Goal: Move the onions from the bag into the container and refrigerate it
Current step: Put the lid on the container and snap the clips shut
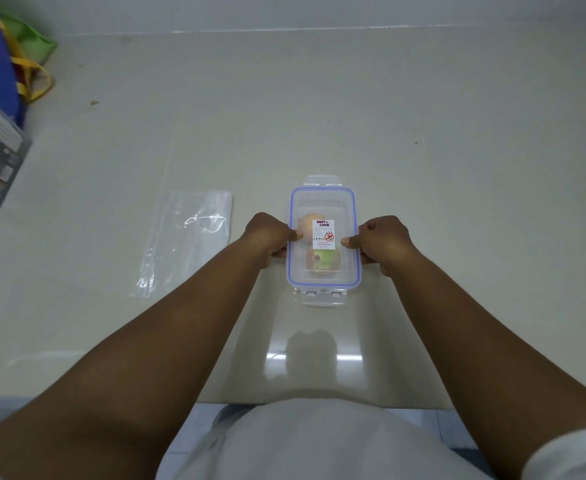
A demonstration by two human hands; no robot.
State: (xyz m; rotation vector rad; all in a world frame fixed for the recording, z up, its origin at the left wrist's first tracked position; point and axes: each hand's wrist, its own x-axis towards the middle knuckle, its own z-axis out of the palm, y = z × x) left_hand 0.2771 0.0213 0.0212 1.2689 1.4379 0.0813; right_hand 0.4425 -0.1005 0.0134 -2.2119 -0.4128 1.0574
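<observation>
Both bare forearms stretched forward from the near edge, converging toward the middle. Left hand (pixel 270 236) curled at the left, thumb laid flat and pointing right, fingers tucked under. Right hand (pixel 383 240) mirrored at the right, thumb pointing left, knuckles up.

Clear rectangular plastic container (pixel 322 271) with blue seal line around its lid rim; white label (pixel 323 234) printed in red lettering. Contents: one pale orange onion (pixel 306 221), one green-tinged onion (pixel 323 262). Transparent plastic bag (pixel 184 237), colourless. Countertop (pixel 319 116) plain beige, glossy.
</observation>
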